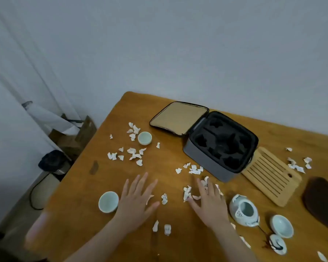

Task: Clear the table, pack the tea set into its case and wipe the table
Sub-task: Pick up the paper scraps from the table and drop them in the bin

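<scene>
From the head camera, your left hand [135, 201] lies flat on the wooden tabletop [78, 214], fingers straight, spread and holding nothing. Your right hand [209, 202] lies flat beside it, also released, with its fingers [202, 186] resting among a few paper scraps [133, 154]. More of these torn white scraps lie in loose clusters across the tabletop, some between your hands and some out by the far right edge.

The tea set is unpacked. One pale cup [108, 202] stands just beside your left hand, and another [144, 138] stands further back among the scraps. The teapot [243, 209], open at the top, sits just to the right of your right hand. A third cup [282, 225] and a small round lid [277, 243] lie near it.

The grey case [203, 159] stands open behind your right hand. Its black foam hollows hold nothing, and its flap [178, 118] is folded back flat on the wood. A slatted bamboo tray [269, 174] touches the case's right side, with a dark mat [324, 205] beyond it.

A plain pale wall [197, 44] rises behind the tabletop. On the left hangs a white curtain [11, 72], and on the floor below it stands a bin with a black bag [53, 160].
</scene>
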Demonstrator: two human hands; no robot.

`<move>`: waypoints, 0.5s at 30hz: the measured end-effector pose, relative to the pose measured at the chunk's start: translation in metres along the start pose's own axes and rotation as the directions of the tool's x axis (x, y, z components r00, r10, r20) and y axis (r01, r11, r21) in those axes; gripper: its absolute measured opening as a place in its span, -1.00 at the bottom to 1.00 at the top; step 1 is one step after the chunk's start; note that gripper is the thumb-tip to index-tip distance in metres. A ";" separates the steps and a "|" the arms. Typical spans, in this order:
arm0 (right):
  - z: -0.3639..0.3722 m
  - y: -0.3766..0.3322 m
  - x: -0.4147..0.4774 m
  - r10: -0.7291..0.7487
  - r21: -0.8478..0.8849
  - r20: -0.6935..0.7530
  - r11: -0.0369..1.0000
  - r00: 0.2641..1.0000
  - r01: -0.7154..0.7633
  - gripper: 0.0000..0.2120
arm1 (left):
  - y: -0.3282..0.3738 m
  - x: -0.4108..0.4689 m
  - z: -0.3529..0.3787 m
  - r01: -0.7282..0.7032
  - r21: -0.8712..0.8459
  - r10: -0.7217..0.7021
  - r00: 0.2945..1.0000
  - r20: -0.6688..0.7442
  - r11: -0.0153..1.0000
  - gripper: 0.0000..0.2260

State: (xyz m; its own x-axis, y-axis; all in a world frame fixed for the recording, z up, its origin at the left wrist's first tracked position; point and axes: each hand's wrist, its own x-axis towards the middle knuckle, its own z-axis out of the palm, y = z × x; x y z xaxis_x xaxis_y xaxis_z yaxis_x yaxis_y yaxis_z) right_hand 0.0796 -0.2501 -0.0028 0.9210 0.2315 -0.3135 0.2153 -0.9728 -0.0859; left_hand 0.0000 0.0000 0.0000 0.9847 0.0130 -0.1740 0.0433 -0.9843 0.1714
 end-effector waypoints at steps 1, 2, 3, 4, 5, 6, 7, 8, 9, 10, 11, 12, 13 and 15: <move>0.004 -0.001 0.001 0.014 0.013 0.015 1.000 1.000 -0.014 -0.26 | 0.001 0.002 0.005 0.001 -0.010 -0.001 0.999 0.038 1.000 -0.40; 0.010 -0.001 0.004 0.052 0.033 -0.015 0.998 0.999 -0.051 -0.24 | 0.002 0.006 0.008 0.016 0.004 -0.016 0.999 0.031 1.000 -0.38; 0.019 0.002 0.008 0.057 0.022 -0.028 0.998 0.998 -0.056 -0.23 | 0.003 0.009 0.014 -0.002 0.018 0.001 1.000 0.018 1.000 -0.36; 0.023 0.002 0.011 0.052 0.004 -0.060 0.999 0.997 -0.052 -0.23 | 0.005 0.010 0.019 -0.016 0.043 0.015 0.999 0.039 0.999 -0.34; 0.030 0.003 0.016 0.042 0.007 -0.108 0.999 0.993 -0.041 -0.25 | 0.007 0.014 0.023 -0.022 0.034 0.021 0.999 0.027 0.999 -0.32; 0.033 0.002 0.020 0.052 0.019 -0.140 0.999 0.989 -0.049 -0.26 | 0.007 0.018 0.026 -0.021 0.028 0.020 0.999 0.033 0.999 -0.30; 0.036 0.002 0.024 0.062 0.034 -0.189 0.998 0.980 -0.057 -0.27 | 0.007 0.021 0.029 -0.004 0.025 0.003 0.999 0.041 1.000 -0.29; 0.035 0.001 0.026 0.085 0.058 -0.215 0.996 0.973 -0.075 -0.26 | 0.006 0.024 0.032 0.021 0.021 -0.022 0.999 0.049 1.000 -0.28; 0.039 0.001 0.029 0.096 0.084 -0.247 0.993 0.964 -0.077 -0.25 | 0.006 0.025 0.037 0.053 0.023 -0.055 0.996 0.065 0.998 -0.28; 0.042 0.001 0.032 0.115 0.119 -0.244 0.989 0.963 -0.088 -0.24 | 0.006 0.025 0.041 0.082 0.022 -0.083 0.993 0.078 0.996 -0.29; 0.046 0.000 0.035 0.122 0.145 -0.243 0.985 0.962 -0.089 -0.23 | 0.005 0.025 0.043 0.109 0.013 -0.109 0.989 0.095 0.994 -0.29; 0.048 -0.001 0.037 0.123 0.167 -0.222 0.982 0.967 -0.087 -0.22 | 0.004 0.025 0.047 0.123 0.002 -0.123 0.988 0.092 0.992 -0.30; 0.052 -0.001 0.040 0.112 0.188 -0.210 0.980 0.971 -0.072 -0.22 | 0.004 0.025 0.049 0.136 -0.007 -0.135 0.986 0.097 0.991 -0.31; 0.055 -0.003 0.046 0.097 0.217 -0.217 0.975 0.971 -0.049 -0.20 | 0.003 0.026 0.052 0.127 0.001 -0.127 0.989 0.080 0.992 -0.32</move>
State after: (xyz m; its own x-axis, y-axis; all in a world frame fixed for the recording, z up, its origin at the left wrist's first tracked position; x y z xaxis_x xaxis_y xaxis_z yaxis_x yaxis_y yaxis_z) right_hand 0.1031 -0.2364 -0.0691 0.9859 0.1282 -0.1074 0.0947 -0.9572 -0.2735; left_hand 0.0164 -0.0114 -0.0547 0.9545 0.1239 -0.2712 0.1683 -0.9747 0.1473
